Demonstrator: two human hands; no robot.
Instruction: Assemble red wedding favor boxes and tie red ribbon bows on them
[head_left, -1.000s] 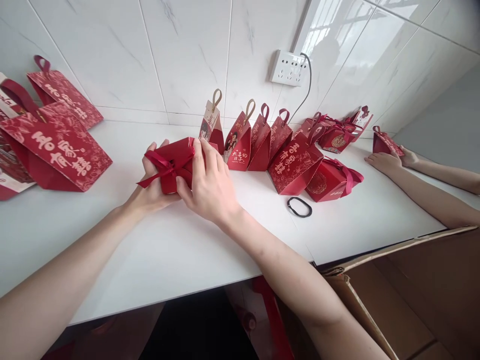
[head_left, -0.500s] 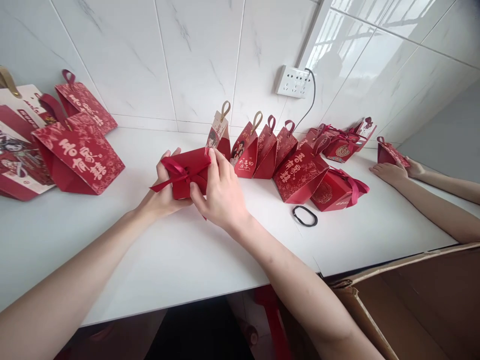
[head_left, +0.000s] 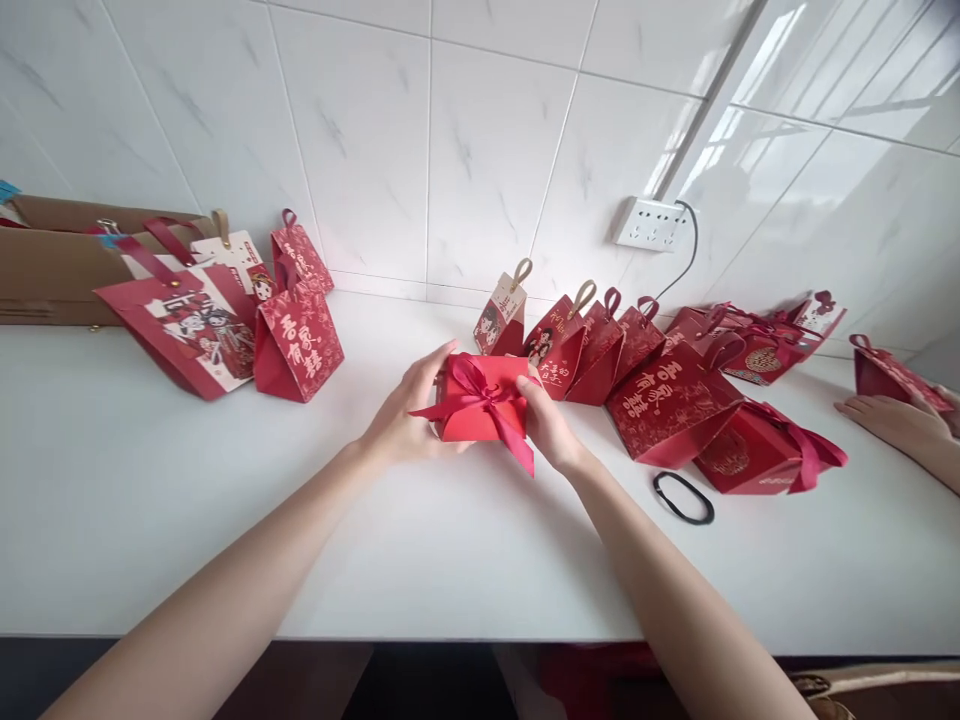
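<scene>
A small red gift box (head_left: 480,412) tied with a dark red ribbon bow (head_left: 484,398) rests on the white counter (head_left: 225,520) near its middle. My left hand (head_left: 405,420) grips the box's left side, fingers curled over its top edge. My right hand (head_left: 551,425) clasps the box's right side, thumb by the trailing ribbon end. Just behind the box stands a row of red gift bags (head_left: 592,345) with loop handles.
More red bags (head_left: 296,340) and a cardboard box (head_left: 52,260) sit at the far left. Ribbon-tied red boxes (head_left: 750,455) lie at the right, with a black hair tie (head_left: 682,497) in front. Another person's hand (head_left: 896,425) rests at the right edge. A wall socket (head_left: 651,223) is behind.
The camera has tilted up and turned left. Both hands turned the red box so its bow faces up, and my right hand shifted from covering the front to the right side.
</scene>
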